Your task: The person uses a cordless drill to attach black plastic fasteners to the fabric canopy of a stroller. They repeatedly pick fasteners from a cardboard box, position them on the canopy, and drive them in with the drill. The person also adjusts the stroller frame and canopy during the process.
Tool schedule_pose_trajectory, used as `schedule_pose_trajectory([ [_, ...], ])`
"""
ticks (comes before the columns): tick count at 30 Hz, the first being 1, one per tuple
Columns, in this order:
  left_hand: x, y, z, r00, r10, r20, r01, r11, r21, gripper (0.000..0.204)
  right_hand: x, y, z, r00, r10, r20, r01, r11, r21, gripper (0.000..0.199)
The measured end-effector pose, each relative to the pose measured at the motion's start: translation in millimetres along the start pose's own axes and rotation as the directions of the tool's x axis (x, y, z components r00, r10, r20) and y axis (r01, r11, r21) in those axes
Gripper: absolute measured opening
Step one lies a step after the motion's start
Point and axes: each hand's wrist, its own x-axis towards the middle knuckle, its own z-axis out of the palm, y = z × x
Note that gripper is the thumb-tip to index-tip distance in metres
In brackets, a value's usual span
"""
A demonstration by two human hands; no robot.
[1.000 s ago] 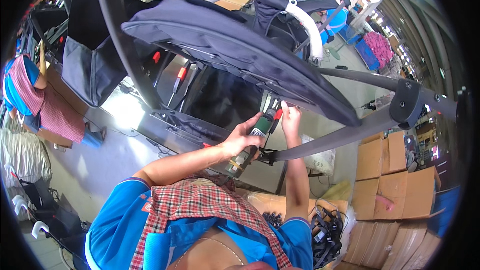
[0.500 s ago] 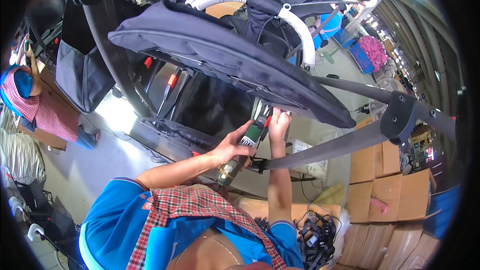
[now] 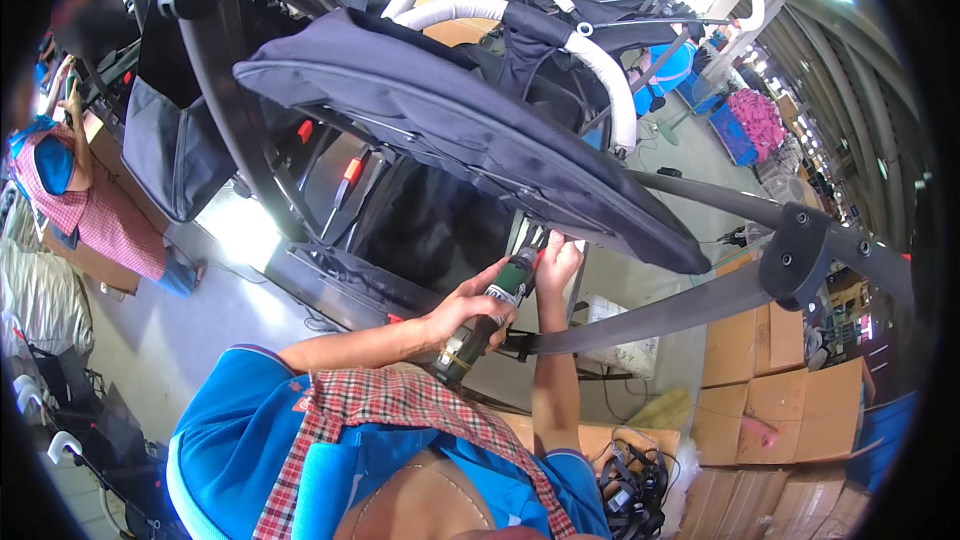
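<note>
Head view. A stroller frame fills the upper field: dark fabric canopy (image 3: 470, 130) spread across the middle, white padded bar (image 3: 600, 70) curving over it, grey frame tube (image 3: 700, 305) running right to a black hinge joint (image 3: 797, 255). The canopy edge overhangs both hands and hides the tool tip and the spot it meets.

Left hand (image 3: 468, 307): fingers clenched round the body of a green-and-black power screwdriver (image 3: 487, 318), which tilts up and right, its nose under the canopy edge, just above the grey tube.

Right hand (image 3: 556, 262): raised beside the screwdriver nose, fingertips touching the underside of the canopy; whether they pinch anything, cannot tell.

Surroundings: black fabric pouch (image 3: 175, 145) hangs from the frame at left. Another person in a checked apron (image 3: 85, 210) stands far left. Stacked cardboard boxes (image 3: 770, 400) at lower right, closed, contents not visible. A tangle of black straps (image 3: 632, 490) lies by the boxes. A blue crate (image 3: 735, 130), far right, holds pink material (image 3: 760, 120).
</note>
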Motion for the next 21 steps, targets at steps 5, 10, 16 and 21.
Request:
schedule_pose_trajectory([
  [5, -33, 46, -17, 0.99, -0.103, 0.1, 0.094, 0.991, 0.091, 0.096, 4, -18, -23, 0.977, 0.117, 0.176, -0.125, 0.992, 0.033, 0.025],
  [10, -138, 86, -40, 0.911, 0.239, 0.337, -0.244, 0.969, -0.03, 0.114, -35, -32, -38, 0.958, -0.054, 0.283, 0.095, 0.986, -0.134, 0.038],
  [16, -217, 108, -47, 0.679, 0.663, 0.316, -0.723, 0.678, 0.132, 0.115, -44, -4, -29, 0.791, 0.363, 0.493, -0.556, 0.763, 0.33, 0.008],
  [21, -230, 126, -76, 0.762, 0.599, -0.247, -0.43, 0.753, 0.498, 0.096, -35, 21, -44, 0.753, 0.417, 0.509, -0.596, 0.759, 0.261, 0.012],
])
